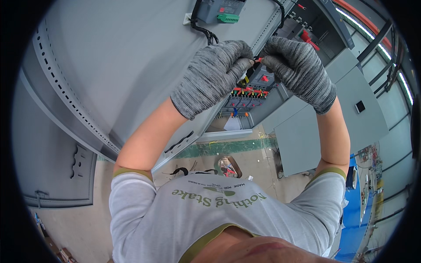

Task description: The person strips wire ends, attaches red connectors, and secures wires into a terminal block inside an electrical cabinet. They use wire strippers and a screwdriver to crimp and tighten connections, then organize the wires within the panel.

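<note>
Both hands wear grey knitted gloves and meet in front of an open grey electrical cabinet (131,52). With thumb and fingers pinched, my left hand (213,72) grips the dark end of a thin wire. Opposite it, my right hand (300,69) is closed at the same spot, thumb against fingers. A small red wire end (258,60) shows between the two sets of fingertips; its exact shape is too small to make out. Behind and below the hands sit grey circuit breakers (264,79) with red parts.
A grey device with a green terminal block (228,18) and a black cable bundle (202,30) are on the panel above. An open cabinet door (324,122) stands at right. On the floor lies a box of small parts (230,166). A blue surface (354,215) is lower right.
</note>
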Available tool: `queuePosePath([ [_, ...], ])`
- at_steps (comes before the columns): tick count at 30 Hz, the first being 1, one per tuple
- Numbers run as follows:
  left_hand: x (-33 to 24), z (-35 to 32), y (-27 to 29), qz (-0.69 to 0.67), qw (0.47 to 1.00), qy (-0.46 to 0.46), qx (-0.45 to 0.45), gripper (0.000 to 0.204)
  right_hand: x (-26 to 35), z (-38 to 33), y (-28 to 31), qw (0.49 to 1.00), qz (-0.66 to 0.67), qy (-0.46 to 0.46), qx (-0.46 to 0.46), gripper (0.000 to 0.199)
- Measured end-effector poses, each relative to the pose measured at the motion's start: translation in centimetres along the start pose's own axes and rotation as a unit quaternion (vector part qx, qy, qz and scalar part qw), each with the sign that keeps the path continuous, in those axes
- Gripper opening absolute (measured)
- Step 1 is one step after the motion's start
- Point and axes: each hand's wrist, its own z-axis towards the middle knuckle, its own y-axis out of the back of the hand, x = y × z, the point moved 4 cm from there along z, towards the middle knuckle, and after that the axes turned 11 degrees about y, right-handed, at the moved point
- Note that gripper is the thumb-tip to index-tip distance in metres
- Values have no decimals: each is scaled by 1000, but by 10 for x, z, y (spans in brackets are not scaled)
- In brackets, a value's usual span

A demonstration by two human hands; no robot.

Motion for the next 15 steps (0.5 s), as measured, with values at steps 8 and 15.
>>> queuePosePath([
  [8, -7, 1, -3, -15, 999, -25, -15, 14, 3, -5, -2, 997, -40, 57, -40, 15],
  [15, -10, 2, -2, -17, 1000, -5, 0, 12, 7, -3, -3, 999, -13, 19, -32, 13],
])
